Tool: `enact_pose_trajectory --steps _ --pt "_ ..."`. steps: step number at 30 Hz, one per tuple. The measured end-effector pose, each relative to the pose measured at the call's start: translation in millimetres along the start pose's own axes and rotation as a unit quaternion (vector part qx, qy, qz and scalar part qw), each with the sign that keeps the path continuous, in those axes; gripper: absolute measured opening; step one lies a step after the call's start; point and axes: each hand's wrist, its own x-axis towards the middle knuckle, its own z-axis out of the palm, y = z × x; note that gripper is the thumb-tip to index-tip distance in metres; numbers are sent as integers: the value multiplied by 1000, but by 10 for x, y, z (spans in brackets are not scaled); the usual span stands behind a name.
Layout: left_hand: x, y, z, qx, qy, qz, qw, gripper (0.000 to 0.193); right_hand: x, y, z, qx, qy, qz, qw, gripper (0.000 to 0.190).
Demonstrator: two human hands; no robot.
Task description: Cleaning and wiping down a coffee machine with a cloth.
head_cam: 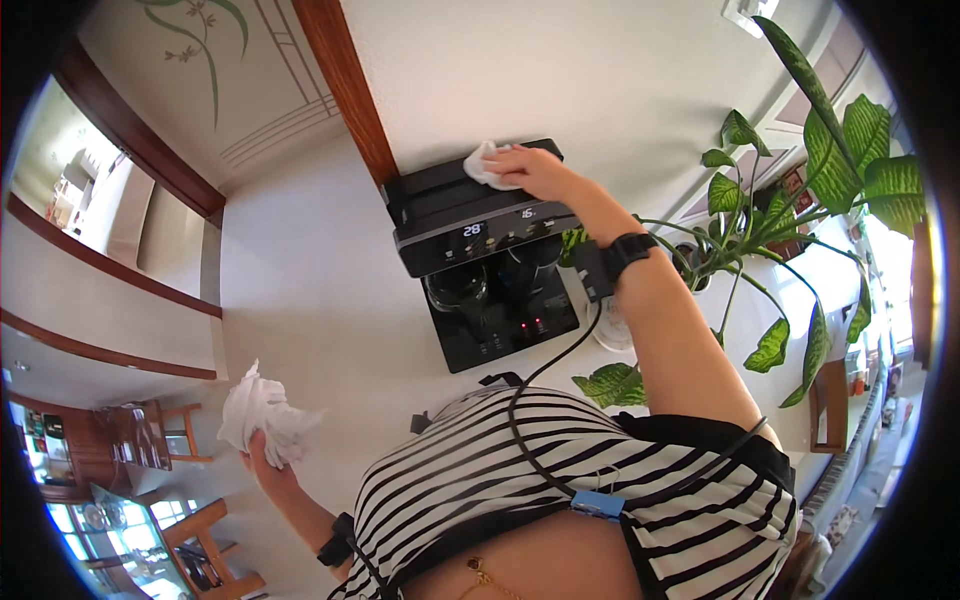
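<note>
A black water dispenser [420,255] stands against the wall, with lit digits on its sloped front panel. My right hand [529,171] presses a crumpled white tissue [487,166] on the dispenser's dark top, towards its right half. Off to the left, my left hand [262,454] holds a larger loose bunch of white tissue [262,412] in the air, away from the machine. Below the panel, a glass kettle [456,289] sits on the left of the black lower deck [502,337]. A second vessel [534,262] beside it is partly hidden in shadow.
A potted plant [739,244] with broad leaves spreads close to my right forearm. A black cable [551,364] runs from the right wrist device to a blue clip [598,505] on my striped top. Wooden door trim [349,90] rises behind the dispenser. Wooden chairs [199,536] stand at far left.
</note>
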Motion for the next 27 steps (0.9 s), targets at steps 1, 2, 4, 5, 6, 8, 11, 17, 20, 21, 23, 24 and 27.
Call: enact_pose_trajectory --steps 1,2,4,5,6,8,11,17,20,21,23,24,27 --pt "-51 -19 37 2 14 -6 1000 57 -99 115 -74 7 13 29 999 42" --pt "-96 -27 80 4 27 -12 1000 56 -192 219 -144 7 13 30 999 42" --pt "-175 -81 56 -19 9 -12 1000 58 -346 416 -228 -8 106 25 994 38" --pt "-220 -103 53 -43 -11 -11 999 60 -437 522 -314 -6 104 25 994 38" --pt "-294 -94 116 -41 -7 -12 999 60 -517 622 -401 14 116 98 988 36" --pt "-425 -62 263 -24 18 -22 999 60 -637 729 -489 37 122 168 978 34" --pt "-546 -55 409 -28 1 -4 1000 59 -672 638 -609 41 232 230 944 30" --pt "-678 -152 377 -3 71 -7 997 54 -480 -140 -142 -65 157 -17 985 24" --pt "-751 -185 342 -16 31 0 999 54 -271 -308 -12 -39 41 6 998 25" --pt "-785 -180 330 -15 37 3 999 54 -152 -381 80 -64 24 -30 997 27" --pt "-849 -168 292 -46 28 -8 999 54 80 -619 278 -69 -15 -59 996 28" --pt "-860 -166 282 -47 29 -7 998 54 200 -707 379 -68 -29 -67 995 29" --pt "-873 -171 217 -50 30 -3 998 54 496 -953 698 -39 -40 -95 994 28"
